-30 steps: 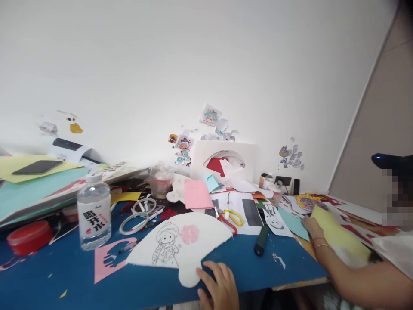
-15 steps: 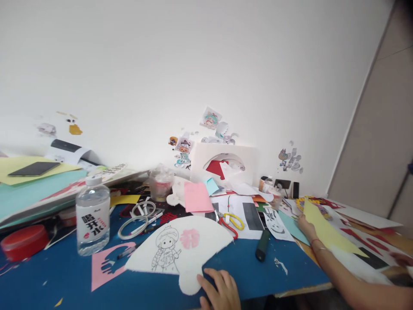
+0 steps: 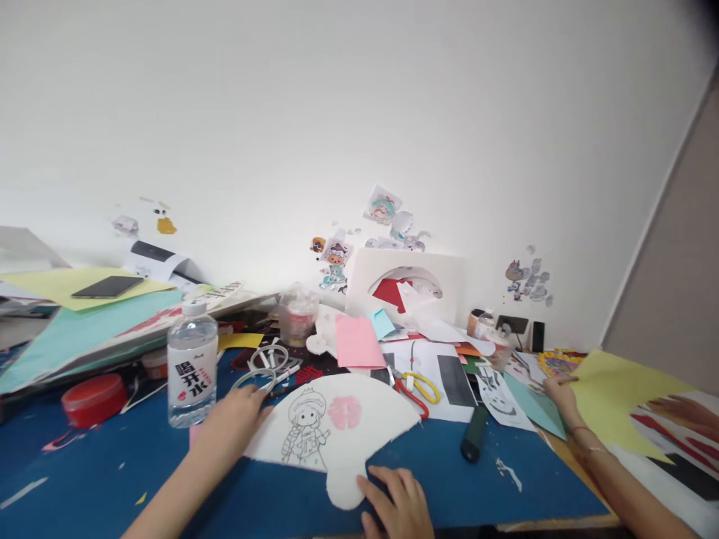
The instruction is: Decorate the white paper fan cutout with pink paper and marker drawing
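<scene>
A white fan-shaped board (image 3: 359,434) lies on the table, drawn with an outlined girl in a hat and a pink cut-out patch. My right hand (image 3: 400,503) rests by its rounded handle, fingers spread, the index fingertip touching the handle's edge. My left hand (image 3: 239,415) is at the fan's left edge with fingers closed. From its fingertips a dark pen (image 3: 287,389) sticks out to the right. Pink paper under that hand is mostly covered. Just left of it stands a clear water bottle (image 3: 192,367).
Scissors (image 3: 416,389), a dark green cutter-like tool (image 3: 475,434) and loose papers lie beyond the fan. A red round container (image 3: 94,400) sits at left. On the right, a co-worker's hand (image 3: 562,393) is at a yellow sheet (image 3: 612,397). A white wall stands behind.
My left hand has come into view from the lower left, over the pink paper where the pen lay. The view has turned slightly left. The co-worker's yellow sheet has shifted.
</scene>
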`<state>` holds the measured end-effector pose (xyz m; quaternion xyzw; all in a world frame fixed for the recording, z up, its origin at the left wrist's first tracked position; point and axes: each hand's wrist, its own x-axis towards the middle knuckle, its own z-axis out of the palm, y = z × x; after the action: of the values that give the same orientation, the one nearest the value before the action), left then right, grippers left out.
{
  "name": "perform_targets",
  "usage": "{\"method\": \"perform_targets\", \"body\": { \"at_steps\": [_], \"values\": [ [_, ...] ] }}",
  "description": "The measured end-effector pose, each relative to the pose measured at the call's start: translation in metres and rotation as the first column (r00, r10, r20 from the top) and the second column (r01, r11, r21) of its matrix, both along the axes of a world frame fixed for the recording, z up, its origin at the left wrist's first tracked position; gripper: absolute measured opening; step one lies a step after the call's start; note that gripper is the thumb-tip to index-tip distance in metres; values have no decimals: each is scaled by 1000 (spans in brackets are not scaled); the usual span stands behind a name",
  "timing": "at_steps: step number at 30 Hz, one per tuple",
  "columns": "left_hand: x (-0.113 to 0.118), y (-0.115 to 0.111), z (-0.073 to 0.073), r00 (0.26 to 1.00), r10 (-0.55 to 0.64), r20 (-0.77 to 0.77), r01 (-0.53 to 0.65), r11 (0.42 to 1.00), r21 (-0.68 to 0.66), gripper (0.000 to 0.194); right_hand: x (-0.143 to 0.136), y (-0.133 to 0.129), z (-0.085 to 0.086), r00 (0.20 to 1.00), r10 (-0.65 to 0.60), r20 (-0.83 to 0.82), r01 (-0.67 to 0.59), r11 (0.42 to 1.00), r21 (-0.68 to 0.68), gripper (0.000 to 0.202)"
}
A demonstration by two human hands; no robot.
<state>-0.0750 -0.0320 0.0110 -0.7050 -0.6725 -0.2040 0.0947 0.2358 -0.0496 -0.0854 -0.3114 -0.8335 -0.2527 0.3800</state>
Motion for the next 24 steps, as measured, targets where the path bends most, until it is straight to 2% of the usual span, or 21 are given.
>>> {"method": "perform_targets", "body": {
  "at_steps": [1,3,6,9,12,15,17,19,21,24],
  "values": [
    [-5,10,5,990,97,-100,-103,993,-60,27,-1,0,2,1000,14,-16,-14,1000,-6,31],
    [-12,27,10,975,139,-171,-162,979,-126,25,-5,-2,11,998,40,-59,-42,998,-42,27],
    [-17,44,15,982,104,-160,-129,980,-152,26,-13,-5,36,992,41,-123,-64,981,-185,24],
    [-19,56,28,989,95,-111,-111,982,-150,21,-23,6,76,984,36,-177,-93,941,-324,21],
    [-13,70,43,996,83,-20,-84,992,-89,22,-42,40,114,966,91,-241,-188,889,-418,19],
    [4,82,46,995,45,87,-46,999,3,32,-74,90,135,926,165,-340,-328,798,-506,23],
    [19,88,40,990,17,143,-24,999,47,35,-98,120,136,881,200,-429,-436,698,-568,29],
    [30,89,30,985,-25,172,13,997,72,33,-120,141,130,799,209,-564,-558,605,-567,31],
    [37,88,20,978,-98,186,87,994,66,30,-135,149,119,741,166,-650,-610,570,-550,31],
    [39,84,10,964,-185,191,180,983,39,30,-143,147,102,729,136,-671,-619,549,-561,31]
  ]
}}
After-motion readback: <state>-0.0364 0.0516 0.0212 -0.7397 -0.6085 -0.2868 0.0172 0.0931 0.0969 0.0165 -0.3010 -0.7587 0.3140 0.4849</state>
